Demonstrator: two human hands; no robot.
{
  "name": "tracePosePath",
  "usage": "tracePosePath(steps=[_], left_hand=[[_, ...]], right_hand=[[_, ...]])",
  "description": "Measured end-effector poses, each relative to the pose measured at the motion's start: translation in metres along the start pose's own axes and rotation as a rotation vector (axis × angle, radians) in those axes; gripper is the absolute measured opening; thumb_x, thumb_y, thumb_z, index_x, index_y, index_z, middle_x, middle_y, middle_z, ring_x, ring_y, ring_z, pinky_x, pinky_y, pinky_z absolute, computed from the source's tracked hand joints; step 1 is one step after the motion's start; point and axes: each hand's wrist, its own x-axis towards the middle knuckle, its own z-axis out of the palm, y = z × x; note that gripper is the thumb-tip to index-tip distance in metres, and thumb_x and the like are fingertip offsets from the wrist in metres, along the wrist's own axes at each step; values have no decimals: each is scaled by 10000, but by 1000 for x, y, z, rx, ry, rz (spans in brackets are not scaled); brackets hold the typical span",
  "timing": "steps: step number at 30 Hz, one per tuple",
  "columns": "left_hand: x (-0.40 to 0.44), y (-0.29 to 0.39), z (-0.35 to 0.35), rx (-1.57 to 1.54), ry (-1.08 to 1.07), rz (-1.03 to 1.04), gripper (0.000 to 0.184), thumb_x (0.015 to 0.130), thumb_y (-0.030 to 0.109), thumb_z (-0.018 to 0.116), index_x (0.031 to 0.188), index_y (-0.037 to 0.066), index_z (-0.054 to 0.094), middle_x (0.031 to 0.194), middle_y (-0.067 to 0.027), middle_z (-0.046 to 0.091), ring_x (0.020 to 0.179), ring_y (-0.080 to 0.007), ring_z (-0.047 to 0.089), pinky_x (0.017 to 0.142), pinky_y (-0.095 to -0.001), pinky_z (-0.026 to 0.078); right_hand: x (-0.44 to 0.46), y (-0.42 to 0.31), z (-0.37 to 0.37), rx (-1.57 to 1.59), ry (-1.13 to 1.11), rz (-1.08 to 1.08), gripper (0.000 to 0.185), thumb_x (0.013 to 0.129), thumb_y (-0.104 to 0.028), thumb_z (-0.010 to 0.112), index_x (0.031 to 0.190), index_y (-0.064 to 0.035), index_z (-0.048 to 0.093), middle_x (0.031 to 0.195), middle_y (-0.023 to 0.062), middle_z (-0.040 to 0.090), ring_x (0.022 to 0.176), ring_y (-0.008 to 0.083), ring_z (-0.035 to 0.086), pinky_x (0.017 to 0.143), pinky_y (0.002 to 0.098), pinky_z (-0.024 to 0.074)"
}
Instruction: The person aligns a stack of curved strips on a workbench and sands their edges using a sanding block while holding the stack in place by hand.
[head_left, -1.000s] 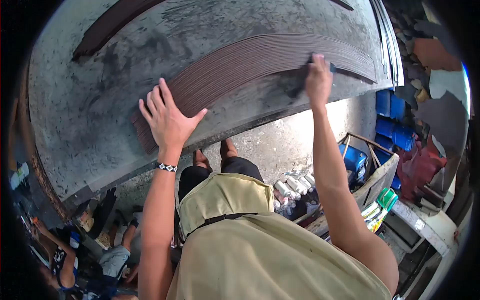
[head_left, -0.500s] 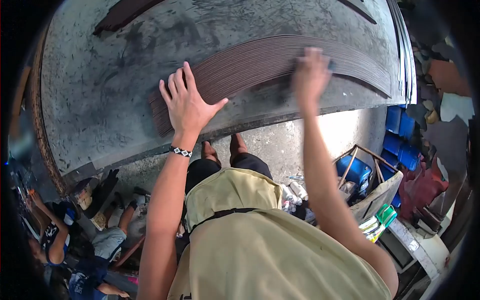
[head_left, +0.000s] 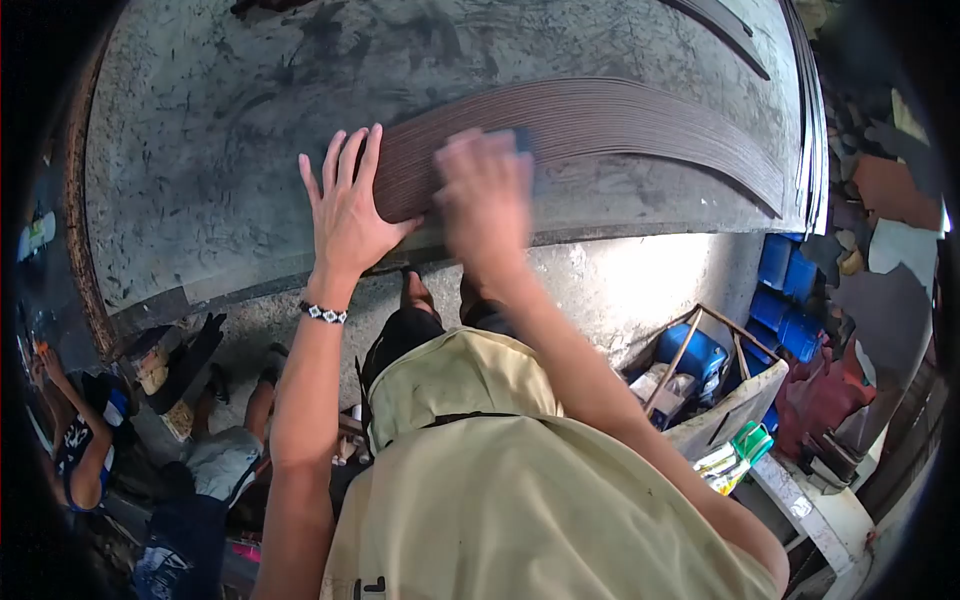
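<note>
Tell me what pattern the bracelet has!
The bracelet has black and white diamonds, clearest in the head view.

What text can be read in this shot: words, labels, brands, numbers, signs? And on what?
None legible.
White print on the navy garment, lower left: too blurred to read.
White markings on the dark tank top, far left: too small; cannot tell if they are letters.
Printed package by the green item, lower right: too small to read.
Brown strips on the table: no lettering visible.
</note>
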Motion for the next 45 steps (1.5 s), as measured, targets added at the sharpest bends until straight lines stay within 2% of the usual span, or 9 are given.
tracePosePath(steps=[3, 8, 11, 15, 19, 24, 32, 37, 45], left_hand=[[-2, -5, 7, -77, 38, 6, 1381, 633, 438, 1044, 1773, 175, 309, 1733, -82, 410, 1620, -358, 361, 1343, -731, 159], [-3, -9, 11, -137, 107, 74, 1321, 673, 393, 1026, 1753, 128, 313, 1654, -144, 432, 1549, -404, 393, 1330, -686, 240], [-3, -8, 12, -130, 102, 52, 1336, 665, 394, 1028, 1756, 125, 305, 1655, -140, 431, 1551, -394, 395, 1328, -681, 248], [-4, -8, 11, -138, 79, 43, 1342, 665, 402, 1031, 1756, 124, 302, 1659, -144, 424, 1556, -382, 394, 1327, -682, 248], [-8, -11, 16, -165, 125, 82, 1354, 670, 414, 1025, 1771, 114, 296, 1659, -172, 440, 1544, -425, 392, 1325, -661, 257], [-4, -10, 16, -166, 145, 77, 1305, 680, 397, 1022, 1748, 119, 326, 1672, -155, 426, 1550, -392, 403, 1327, -669, 253], [-7, -13, 14, -137, 126, 108, 1268, 721, 361, 1004, 1759, 99, 324, 1686, -192, 407, 1550, -433, 379, 1314, -648, 276], [-3, -17, 22, -100, 143, 131, 1276, 704, 370, 1012, 1751, 109, 332, 1676, -172, 418, 1533, -414, 408, 1328, -646, 260], [-4, -6, 13, -99, 93, 94, 1297, 689, 374, 1012, 1766, 148, 325, 1717, -172, 395, 1558, -439, 369, 1301, -607, 328]], right_hand=[[11, 11, -14, 58, -130, -211, 556, 1036, -253, 692, 1587, -219, 625, 1728, 77, 527, 1682, 384, 330, 1339, 663, 253], [12, 281, 0, -491, 100, 145, 535, 1097, -175, 606, 1630, -161, 561, 1725, 104, 520, 1654, 339, 389, 1339, 647, 275], [7, 48, -5, -320, 176, 2, 586, 1081, -260, 650, 1630, -88, 538, 1782, 130, 439, 1691, 325, 322, 1374, 615, 210], [-26, -3, -8, -5, -173, -170, 643, 1087, -313, 621, 1709, -233, 479, 1835, 45, 360, 1719, 318, 253, 1386, 618, 137], [-33, 295, -4, -258, 259, -200, 474, 1066, -159, 633, 1539, -134, 651, 1727, 116, 524, 1664, 323, 386, 1352, 591, 287], [-19, 31, -11, -162, 71, -36, 516, 1061, -188, 662, 1575, -160, 630, 1719, 100, 539, 1664, 319, 385, 1355, 590, 266], [2, 214, -23, -347, 243, 26, 557, 1073, -176, 656, 1624, -147, 588, 1749, 108, 492, 1674, 285, 365, 1360, 526, 278], [-47, -42, 9, 223, -129, -144, 641, 950, -178, 703, 1586, -193, 626, 1743, 75, 497, 1691, 342, 319, 1372, 632, 187], [0, 293, 8, -300, 249, 214, 646, 1056, -119, 634, 1684, -185, 501, 1782, 81, 447, 1701, 310, 298, 1392, 568, 181]])
